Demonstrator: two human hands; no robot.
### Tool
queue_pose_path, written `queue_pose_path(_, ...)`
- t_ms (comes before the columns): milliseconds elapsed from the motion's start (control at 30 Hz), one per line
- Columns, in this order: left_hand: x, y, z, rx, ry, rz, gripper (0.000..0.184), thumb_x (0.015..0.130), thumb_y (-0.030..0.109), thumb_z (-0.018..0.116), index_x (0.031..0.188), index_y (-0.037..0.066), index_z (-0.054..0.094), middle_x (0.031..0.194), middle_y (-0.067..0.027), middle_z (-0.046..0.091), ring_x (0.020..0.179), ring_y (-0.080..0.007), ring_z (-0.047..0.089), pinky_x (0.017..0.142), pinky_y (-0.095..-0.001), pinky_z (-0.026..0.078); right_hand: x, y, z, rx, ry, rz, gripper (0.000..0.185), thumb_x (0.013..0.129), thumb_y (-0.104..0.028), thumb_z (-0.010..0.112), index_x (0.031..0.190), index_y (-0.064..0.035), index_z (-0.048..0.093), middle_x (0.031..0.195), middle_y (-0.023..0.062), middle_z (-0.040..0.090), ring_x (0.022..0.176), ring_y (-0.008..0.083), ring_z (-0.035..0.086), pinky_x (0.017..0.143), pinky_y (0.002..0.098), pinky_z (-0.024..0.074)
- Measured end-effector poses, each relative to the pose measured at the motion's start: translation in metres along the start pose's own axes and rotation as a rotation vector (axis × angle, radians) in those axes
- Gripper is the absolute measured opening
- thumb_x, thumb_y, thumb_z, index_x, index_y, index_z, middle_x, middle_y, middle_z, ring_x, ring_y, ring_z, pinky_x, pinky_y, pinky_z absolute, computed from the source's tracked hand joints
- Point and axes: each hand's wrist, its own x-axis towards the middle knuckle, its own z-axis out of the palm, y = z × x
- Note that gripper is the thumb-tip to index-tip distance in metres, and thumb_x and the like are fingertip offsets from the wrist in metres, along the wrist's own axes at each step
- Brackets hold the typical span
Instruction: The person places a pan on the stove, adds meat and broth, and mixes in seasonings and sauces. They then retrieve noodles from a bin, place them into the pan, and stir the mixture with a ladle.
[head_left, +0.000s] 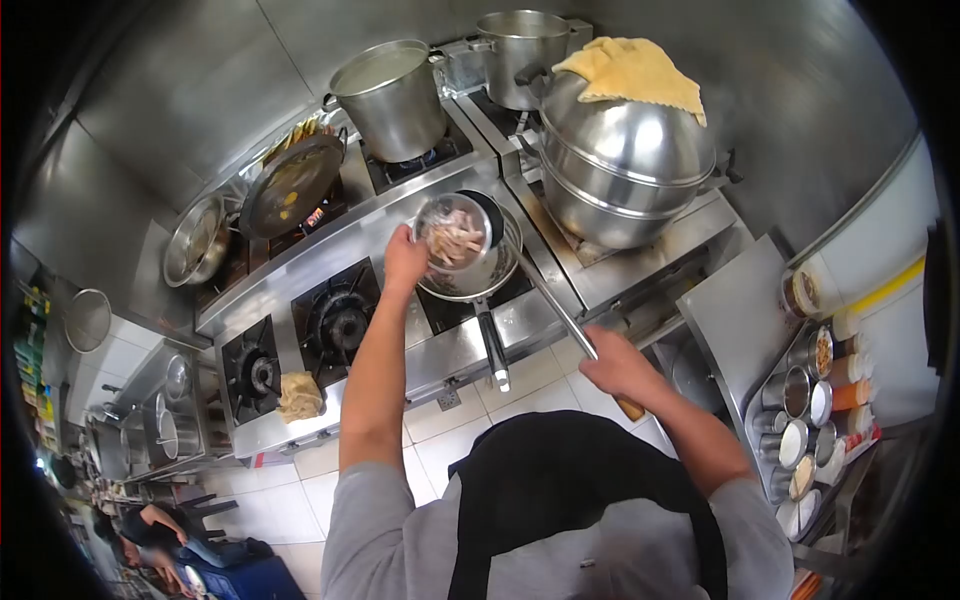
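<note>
My left hand (405, 260) grips the rim of a small metal bowl (424, 222) and tilts it above a frying pan (494, 287). Pale strips that look like sliced meat (454, 238) lie in the bowl. The pan sits on the stove, its black handle (491, 340) pointing towards me. In my right hand (614, 362) is a long-handled ladle (558, 308) with a wooden end. The ladle's dark head is beside the bowl over the pan, partly hidden by the bowl.
Burners (340, 318) and a crumpled cloth (299, 397) are left of the pan. Behind stand a tall stockpot (398, 105) and a big steamer (625, 170) topped by a yellow cloth (640, 75). Seasoning containers (793, 443) line the right. A co-worker (150, 530) is at lower left.
</note>
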Motion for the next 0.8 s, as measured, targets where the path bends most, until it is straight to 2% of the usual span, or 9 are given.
queue_pose_path(33,-0.003,0.006,0.002,0.013,-0.003,-0.006,0.010,0.085,0.003,0.061,0.089,0.000,0.053,0.079,-0.0180,0.064,0.068,-0.0314,0.069,0.053,-0.0437,0.060,0.006,0.006,-0.002,0.013,-0.005,0.003,0.029,0.082,-0.014,0.060,0.100,0.0076,0.053,0.081,0.0349,0.061,0.076,0.0532,0.062,0.074,0.0530,0.0509)
queue_pose_path(100,-0.003,0.014,0.004,0.685,0.235,0.636,0.009,0.083,0.006,0.061,0.089,0.002,0.056,0.088,-0.0219,0.068,0.081,-0.0377,0.070,0.068,-0.0495,0.059,0.015,0.014,-0.004,-0.080,-0.003,0.072,0.030,0.083,-0.012,0.060,0.104,0.0081,0.050,0.079,0.0338,0.064,0.079,0.0520,0.064,0.076,0.0550,0.0511)
queue_pose_path(133,0.004,0.018,0.007,0.860,0.128,0.579,0.010,0.084,0.011,0.061,0.092,0.005,0.062,0.095,-0.0200,0.070,0.085,-0.0402,0.069,0.077,-0.0506,0.056,0.018,0.017,-0.007,-0.070,-0.002,0.068,0.030,0.083,-0.012,0.060,0.104,0.0081,0.050,0.079,0.0338,0.064,0.079,0.0520,0.064,0.076,0.0550,0.0511)
queue_pose_path(233,0.022,0.027,0.017,1.067,0.051,0.709,0.011,0.086,0.012,0.057,0.093,0.007,0.064,0.091,-0.0172,0.070,0.085,-0.0374,0.070,0.073,-0.0486,0.058,0.018,0.027,-0.014,-0.087,0.009,0.075,0.033,0.084,-0.011,0.059,0.108,0.0091,0.048,0.078,0.0333,0.065,0.082,0.0526,0.065,0.079,0.0564,0.0510)
queue_pose_path(333,0.035,0.039,0.028,1.191,0.016,0.683,0.014,0.086,0.011,0.056,0.097,0.009,0.064,0.094,-0.0146,0.071,0.088,-0.0342,0.071,0.075,-0.0470,0.057,0.016,0.039,-0.016,-0.078,0.009,0.096,0.033,0.083,-0.010,0.058,0.108,0.0085,0.048,0.080,0.0341,0.065,0.083,0.0528,0.065,0.080,0.0569,0.0509)
queue_pose_path(600,0.030,0.057,0.025,1.179,0.101,0.661,0.014,0.091,0.012,0.053,0.095,0.007,0.065,0.093,-0.0170,0.071,0.087,-0.0365,0.071,0.074,-0.0484,0.058,0.007,0.065,-0.027,-0.037,0.019,0.079,0.034,0.082,-0.009,0.057,0.111,0.0083,0.051,0.085,0.0347,0.066,0.086,0.0522,0.065,0.082,0.0579,0.0507)
queue_pose_path(700,0.009,0.057,0.016,1.049,0.299,0.432,0.014,0.090,0.014,0.055,0.096,0.005,0.065,0.090,-0.0202,0.071,0.088,-0.0372,0.071,0.075,-0.0491,0.056,0.036,0.074,-0.027,-0.149,-0.019,0.072,0.034,0.082,-0.007,0.057,0.112,0.0073,0.053,0.087,0.0325,0.067,0.085,0.0505,0.067,0.082,0.0573,0.0520)
queue_pose_path(767,-0.013,0.060,0.008,0.726,0.488,0.246,0.015,0.086,0.014,0.059,0.094,0.002,0.063,0.090,-0.0267,0.069,0.085,-0.0437,0.068,0.079,-0.0517,0.054,0.072,0.087,-0.018,-0.227,-0.014,-0.013,0.033,0.082,-0.005,0.057,0.113,0.0068,0.054,0.087,0.0313,0.068,0.085,0.0499,0.067,0.081,0.0567,0.0528)
queue_pose_path(800,-0.011,0.043,0.001,0.723,0.565,0.236,0.016,0.086,0.013,0.060,0.095,-0.001,0.063,0.088,-0.0255,0.071,0.079,-0.0387,0.071,0.068,-0.0488,0.057,0.092,0.092,-0.012,-0.299,0.009,-0.088,0.032,0.082,-0.004,0.057,0.113,0.0063,0.055,0.087,0.0301,0.068,0.084,0.0494,0.068,0.081,0.0561,0.0536)
